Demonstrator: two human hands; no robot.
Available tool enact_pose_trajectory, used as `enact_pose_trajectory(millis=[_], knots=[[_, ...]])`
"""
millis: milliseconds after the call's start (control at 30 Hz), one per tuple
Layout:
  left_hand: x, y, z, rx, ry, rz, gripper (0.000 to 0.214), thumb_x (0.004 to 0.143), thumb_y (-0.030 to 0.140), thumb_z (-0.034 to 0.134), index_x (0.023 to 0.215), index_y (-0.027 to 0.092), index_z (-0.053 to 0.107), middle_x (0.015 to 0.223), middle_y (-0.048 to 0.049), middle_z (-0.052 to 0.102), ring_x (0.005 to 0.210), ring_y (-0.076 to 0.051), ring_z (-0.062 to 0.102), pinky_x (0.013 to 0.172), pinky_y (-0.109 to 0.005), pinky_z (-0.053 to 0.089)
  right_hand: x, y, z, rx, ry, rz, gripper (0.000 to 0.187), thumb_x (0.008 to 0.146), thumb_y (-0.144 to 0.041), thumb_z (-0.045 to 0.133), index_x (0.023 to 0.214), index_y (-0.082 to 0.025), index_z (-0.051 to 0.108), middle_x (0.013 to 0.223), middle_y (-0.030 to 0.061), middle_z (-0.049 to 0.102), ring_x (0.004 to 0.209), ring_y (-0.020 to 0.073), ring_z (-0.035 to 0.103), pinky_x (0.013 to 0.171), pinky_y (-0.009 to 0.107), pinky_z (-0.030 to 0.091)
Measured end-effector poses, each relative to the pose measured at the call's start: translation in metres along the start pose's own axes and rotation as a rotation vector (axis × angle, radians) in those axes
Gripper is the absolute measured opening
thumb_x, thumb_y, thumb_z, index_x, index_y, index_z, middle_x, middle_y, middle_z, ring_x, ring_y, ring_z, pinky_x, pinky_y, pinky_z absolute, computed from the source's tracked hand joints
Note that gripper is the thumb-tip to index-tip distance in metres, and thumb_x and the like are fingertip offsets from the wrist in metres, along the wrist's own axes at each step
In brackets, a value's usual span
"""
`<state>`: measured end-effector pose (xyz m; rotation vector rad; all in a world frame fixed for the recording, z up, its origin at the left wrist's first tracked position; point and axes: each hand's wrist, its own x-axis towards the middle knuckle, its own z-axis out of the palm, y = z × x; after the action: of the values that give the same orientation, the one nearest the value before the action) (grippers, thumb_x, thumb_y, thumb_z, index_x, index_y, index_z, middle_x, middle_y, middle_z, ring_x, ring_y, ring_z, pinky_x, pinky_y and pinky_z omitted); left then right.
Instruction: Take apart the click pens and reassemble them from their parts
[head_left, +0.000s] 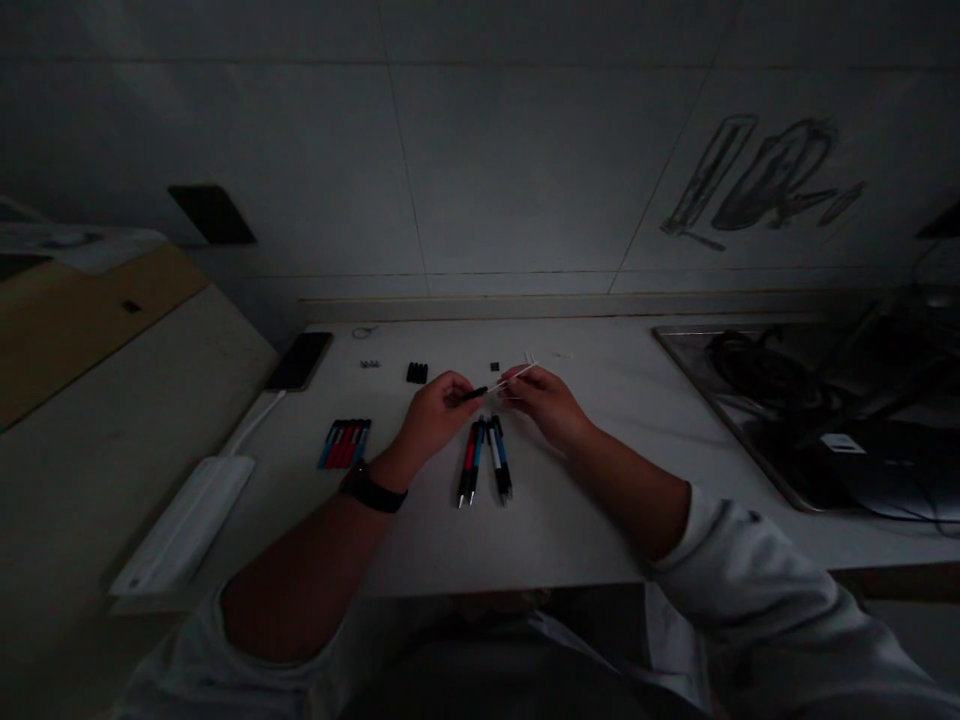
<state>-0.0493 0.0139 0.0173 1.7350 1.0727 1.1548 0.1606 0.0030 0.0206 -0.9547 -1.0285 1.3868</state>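
Observation:
Over the middle of the worktop, my left hand (439,408) pinches a small black pen part (474,393) between thumb and fingertips. My right hand (551,402) is closed on a thin white stick, which looks like a pen refill (523,371); its left end meets or lies very near the black part, and I cannot tell whether it is inside. Just below both hands lie several pens, among them a red one (468,462) and a white and blue one (498,460), with black ends and metal tips pointing toward me. The picture is dark.
Red and blue pen barrels (344,444) lie in a row at left. Behind are black pieces (418,373), tiny springs (370,364) and a small black block (494,367). A phone (301,361) and white power strip (185,522) border the left; a metal-rimmed tray (739,420) stands right.

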Motion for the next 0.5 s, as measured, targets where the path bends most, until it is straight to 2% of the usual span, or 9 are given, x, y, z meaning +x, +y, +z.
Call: enact_pose_trajectory(millis=[133, 200, 300, 367, 500], knots=[[0.001, 0.002, -0.003, -0.033, 0.037, -0.008, 0.021, 0.081, 0.031, 0.078, 0.091, 0.020, 0.063, 0.088, -0.0015, 0.068, 0.082, -0.016, 0.066, 0.077, -0.029, 0.052, 0.014, -0.015, -0.023, -0.090, 0.086, -0.126, 0.035, 0.078, -0.052, 0.081, 0.098, -0.025, 0.069, 0.098, 0.0023, 0.072, 0.086, 0.0173, 0.068, 0.083, 0.037, 0.057], [0.002, 0.001, -0.003, -0.046, 0.042, -0.027, 0.021, 0.080, 0.031, 0.078, 0.091, 0.020, 0.064, 0.088, -0.0019, 0.069, 0.084, -0.016, 0.067, 0.078, -0.029, 0.053, 0.023, -0.022, -0.039, -0.252, 0.149, -0.248, 0.035, 0.084, -0.052, 0.072, 0.106, -0.026, 0.066, 0.098, 0.0023, 0.070, 0.082, 0.0166, 0.066, 0.080, 0.036, 0.056], [0.002, -0.001, -0.003, -0.045, 0.042, -0.037, 0.022, 0.079, 0.031, 0.079, 0.092, 0.020, 0.064, 0.091, -0.0027, 0.070, 0.086, -0.017, 0.068, 0.080, -0.030, 0.054, 0.033, -0.028, -0.063, -0.616, 0.241, -0.399, 0.042, 0.088, -0.044, 0.066, 0.125, -0.026, 0.058, 0.092, 0.0015, 0.069, 0.078, 0.0175, 0.064, 0.078, 0.036, 0.054], [0.002, -0.001, -0.003, -0.036, 0.044, -0.037, 0.022, 0.079, 0.031, 0.079, 0.092, 0.020, 0.065, 0.092, -0.0031, 0.071, 0.088, -0.018, 0.068, 0.082, -0.031, 0.054, 0.037, -0.027, -0.073, -0.853, 0.273, -0.402, 0.045, 0.088, -0.036, 0.066, 0.130, -0.025, 0.054, 0.088, 0.0014, 0.070, 0.077, 0.0190, 0.064, 0.078, 0.036, 0.052], [0.001, 0.000, -0.002, -0.030, 0.041, -0.037, 0.022, 0.080, 0.032, 0.079, 0.092, 0.020, 0.065, 0.092, -0.0035, 0.071, 0.088, -0.018, 0.068, 0.082, -0.032, 0.054, 0.042, -0.019, -0.079, -1.219, 0.268, -0.259, 0.031, 0.089, -0.027, 0.063, 0.120, -0.023, 0.063, 0.090, 0.0050, 0.075, 0.080, 0.0210, 0.067, 0.077, 0.033, 0.049]])
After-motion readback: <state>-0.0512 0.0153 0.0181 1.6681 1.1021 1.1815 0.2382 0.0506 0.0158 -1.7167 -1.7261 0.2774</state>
